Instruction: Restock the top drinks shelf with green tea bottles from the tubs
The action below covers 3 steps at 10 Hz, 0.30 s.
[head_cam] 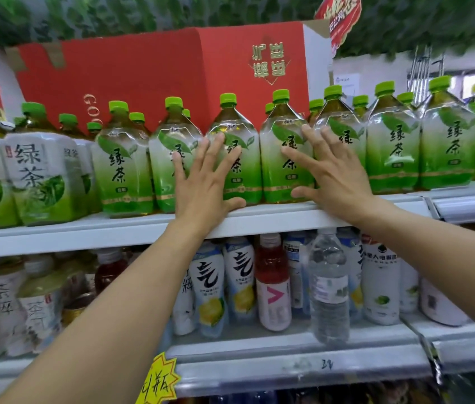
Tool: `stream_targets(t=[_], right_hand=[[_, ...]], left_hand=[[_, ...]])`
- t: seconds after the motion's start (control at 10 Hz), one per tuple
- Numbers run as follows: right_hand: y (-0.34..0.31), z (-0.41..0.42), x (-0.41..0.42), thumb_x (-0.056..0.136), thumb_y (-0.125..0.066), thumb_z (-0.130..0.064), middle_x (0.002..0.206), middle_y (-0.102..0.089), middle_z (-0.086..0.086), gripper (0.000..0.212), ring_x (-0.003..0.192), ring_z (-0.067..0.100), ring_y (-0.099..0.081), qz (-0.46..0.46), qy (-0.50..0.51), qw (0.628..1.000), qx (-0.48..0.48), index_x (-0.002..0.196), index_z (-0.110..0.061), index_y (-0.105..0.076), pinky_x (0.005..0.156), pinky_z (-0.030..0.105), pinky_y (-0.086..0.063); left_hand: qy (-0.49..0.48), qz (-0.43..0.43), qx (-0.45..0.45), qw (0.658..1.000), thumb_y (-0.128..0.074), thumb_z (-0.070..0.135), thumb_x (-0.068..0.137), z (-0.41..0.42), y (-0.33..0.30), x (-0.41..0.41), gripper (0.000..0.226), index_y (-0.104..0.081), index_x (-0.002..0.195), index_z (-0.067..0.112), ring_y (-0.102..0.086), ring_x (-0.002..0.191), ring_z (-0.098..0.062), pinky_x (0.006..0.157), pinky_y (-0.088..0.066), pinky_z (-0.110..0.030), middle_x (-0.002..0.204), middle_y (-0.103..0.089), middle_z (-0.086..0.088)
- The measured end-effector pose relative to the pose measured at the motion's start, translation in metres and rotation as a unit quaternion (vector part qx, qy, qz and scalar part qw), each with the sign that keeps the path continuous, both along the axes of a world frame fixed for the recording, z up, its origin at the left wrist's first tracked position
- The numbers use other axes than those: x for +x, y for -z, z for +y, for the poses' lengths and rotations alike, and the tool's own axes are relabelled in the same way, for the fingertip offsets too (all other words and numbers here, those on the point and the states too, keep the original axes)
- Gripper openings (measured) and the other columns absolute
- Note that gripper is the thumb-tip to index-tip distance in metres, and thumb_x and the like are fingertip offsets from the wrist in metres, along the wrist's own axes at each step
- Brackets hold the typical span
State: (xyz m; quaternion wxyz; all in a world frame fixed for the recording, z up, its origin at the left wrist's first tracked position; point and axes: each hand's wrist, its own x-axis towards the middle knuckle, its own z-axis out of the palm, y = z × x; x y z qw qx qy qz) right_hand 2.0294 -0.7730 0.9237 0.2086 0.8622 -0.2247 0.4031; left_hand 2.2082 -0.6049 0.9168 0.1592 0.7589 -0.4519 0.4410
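My left hand (205, 182) and right hand (328, 170) are spread flat, fingers apart, gripping nothing, apparently pressing the green tea bottles (233, 158) lined on the top shelf (274, 218); both arms reach upward.

You have seven green-labelled green tea bottles (285, 158) in the top shelf's front row, two white-labelled ones (43, 176) at the left, one red carton (148, 74) behind, and two open hands (205, 182) flat against the bottles.
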Motion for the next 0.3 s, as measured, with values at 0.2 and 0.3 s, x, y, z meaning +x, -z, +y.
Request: stream_targets(t=[0.2,0.3], right_hand=[[0.005,0.031,-0.02,0.093,-0.056,-0.048,0.166,0.0,-0.002,0.068,0.152,0.025,-0.006,0.05,0.009,0.993,0.107,0.153,-0.042,-0.024,0.118,0.055,-0.021],[0.019,0.053,-0.051,0.093,-0.057,-0.048,0.164,-0.016,-0.001,0.062,0.148,0.026,-0.02,0.055,-0.008,0.986,0.16,0.15,-0.037,-0.034,0.112,0.05,-0.033]], left_hand=[[-0.002,0.098,0.065,0.993,-0.051,0.063,0.094,0.009,0.002,-0.027,0.085,-0.003,0.16,0.037,0.017,0.154,-0.018,0.122,0.006,-0.06,0.168,0.016,0.005],[0.017,0.104,0.092,0.99,-0.047,0.07,0.092,0.023,0.015,-0.057,0.084,-0.01,0.16,0.036,0.019,0.154,-0.017,0.121,0.01,-0.059,0.168,0.013,0.006]])
